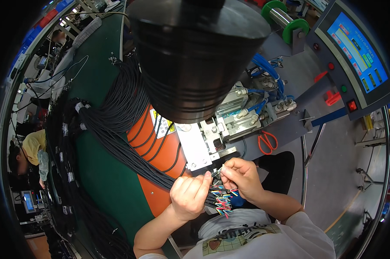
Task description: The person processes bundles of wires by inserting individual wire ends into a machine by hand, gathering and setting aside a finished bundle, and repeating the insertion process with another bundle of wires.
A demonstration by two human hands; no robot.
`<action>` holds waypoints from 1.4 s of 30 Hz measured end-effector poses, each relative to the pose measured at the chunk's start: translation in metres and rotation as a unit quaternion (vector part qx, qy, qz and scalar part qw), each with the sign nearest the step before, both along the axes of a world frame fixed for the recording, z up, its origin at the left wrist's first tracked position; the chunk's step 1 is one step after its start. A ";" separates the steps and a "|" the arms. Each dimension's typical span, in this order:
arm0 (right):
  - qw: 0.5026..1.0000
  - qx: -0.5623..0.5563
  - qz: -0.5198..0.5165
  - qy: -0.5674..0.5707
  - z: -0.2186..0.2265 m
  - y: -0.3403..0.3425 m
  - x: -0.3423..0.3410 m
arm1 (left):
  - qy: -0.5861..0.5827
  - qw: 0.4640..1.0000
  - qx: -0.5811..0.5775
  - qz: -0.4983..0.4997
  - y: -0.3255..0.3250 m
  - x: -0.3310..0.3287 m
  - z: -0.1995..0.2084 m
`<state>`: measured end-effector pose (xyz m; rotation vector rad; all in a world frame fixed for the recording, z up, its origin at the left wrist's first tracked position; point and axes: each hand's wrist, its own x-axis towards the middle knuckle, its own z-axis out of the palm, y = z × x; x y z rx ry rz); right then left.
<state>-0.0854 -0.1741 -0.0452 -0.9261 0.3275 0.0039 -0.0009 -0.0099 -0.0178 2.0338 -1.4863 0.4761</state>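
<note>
My left hand (189, 197) is closed, thumb and forefinger pinching a black cable near its tip. Close beside it, my right hand (243, 178) is pinched on the thin wire ends of what looks like that same cable; the fingers partly hide them. Below both hands, a bundle of cable ends (221, 202) fans out in red, yellow, blue and white wires. Their black cables (130, 149) run under my left hand and away to the upper left. Just beyond my fingertips is the white metal plate (194, 149) of a bench machine.
A black duct hood (195, 56) hangs over the machine's pneumatic cylinders (251, 116). Orange-handled scissors (267, 143) lie right of them. A control screen (356, 52) and a wire spool (282, 18) stand at upper right. More cables cover the green table (101, 181); another person (33, 149) is far left.
</note>
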 end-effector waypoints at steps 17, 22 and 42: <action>0.997 0.029 -0.002 -0.068 -0.002 -0.002 0.000 | 0.083 0.996 -0.020 -0.016 0.002 0.000 -0.002; 0.946 -0.288 -0.016 -0.147 -0.002 -0.001 0.000 | 0.115 0.993 0.005 -0.022 -0.002 0.000 0.002; 0.983 -0.088 0.115 -0.108 0.002 -0.020 0.006 | 0.156 0.987 0.025 -0.030 -0.001 0.003 0.005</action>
